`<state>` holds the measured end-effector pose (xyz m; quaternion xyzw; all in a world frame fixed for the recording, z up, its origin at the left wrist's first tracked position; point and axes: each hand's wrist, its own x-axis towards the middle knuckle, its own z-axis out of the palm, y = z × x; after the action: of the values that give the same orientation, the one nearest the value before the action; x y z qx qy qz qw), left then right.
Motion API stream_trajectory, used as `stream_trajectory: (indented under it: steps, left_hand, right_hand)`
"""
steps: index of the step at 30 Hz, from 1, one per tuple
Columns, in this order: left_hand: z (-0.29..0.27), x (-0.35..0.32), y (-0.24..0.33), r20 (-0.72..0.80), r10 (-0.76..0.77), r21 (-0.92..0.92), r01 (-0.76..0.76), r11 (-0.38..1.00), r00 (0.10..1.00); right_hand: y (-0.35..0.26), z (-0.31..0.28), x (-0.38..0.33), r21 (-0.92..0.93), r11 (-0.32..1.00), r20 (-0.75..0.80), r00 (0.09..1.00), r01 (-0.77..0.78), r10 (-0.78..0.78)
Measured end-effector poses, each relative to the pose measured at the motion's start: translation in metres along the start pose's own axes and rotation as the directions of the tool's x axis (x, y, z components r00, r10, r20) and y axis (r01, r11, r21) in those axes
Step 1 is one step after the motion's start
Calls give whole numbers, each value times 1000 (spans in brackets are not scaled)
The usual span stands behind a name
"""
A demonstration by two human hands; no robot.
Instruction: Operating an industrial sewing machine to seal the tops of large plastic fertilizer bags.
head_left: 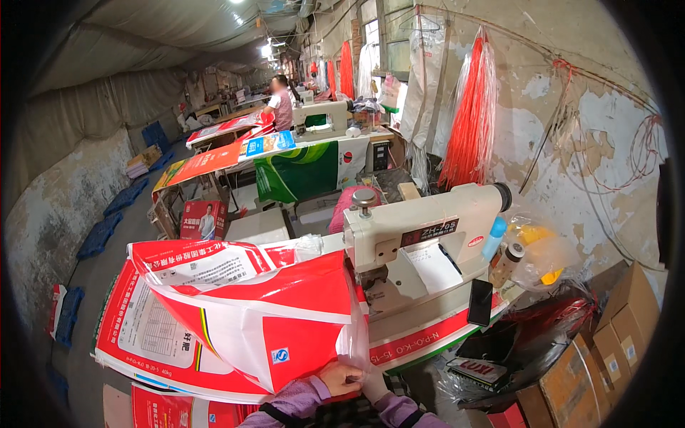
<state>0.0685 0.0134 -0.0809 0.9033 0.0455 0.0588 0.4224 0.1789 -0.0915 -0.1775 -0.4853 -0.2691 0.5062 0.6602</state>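
A large red and white printed plastic sack [303, 314] lies partly lifted in front of me, with a clear film liner at its right edge. My left hand [341, 378] is closed, its fingers gripping the sack's near right corner. Right beside it, my right hand [374, 385] is closed on the same edge, partly covered by the clear film. The upper right edge of the sack reaches close to the needle area of a cream sewing machine [428, 225]. More flat red and white sacks [153, 332] are stacked beneath, to the left.
A notepad with a pen [432, 267], a black phone [480, 302], a blue bottle [494, 239] and a jar [506, 262] are on the machine's right side. Cardboard boxes [571, 381] crowd the lower right. Farther off, a person [280, 107] works beside another machine [321, 120]. Red strands [467, 121] hang along the wall.
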Motion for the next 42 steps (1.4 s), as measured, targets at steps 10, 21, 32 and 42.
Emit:
stream_trajectory:
  steps: [10,21,32,42]
  left_hand:
    - [0,0,1,-16,9,9,-9,1000,1000]
    - [2,0,-4,-4,22,4,-22,1000,1000]
    - [-9,9,19,103,-50,-48,55,997,993]
    - [-77,92,108,363,194,490,-364,792,911]
  right_hand:
    - [12,-6,5,-199,973,33,993,115,-110]
    - [62,-20,22,175,984,-33,999,-19,25]
    - [-16,21,-26,316,944,-75,990,-92,122]
    - [-76,60,-55,106,992,0,997,-73,74]
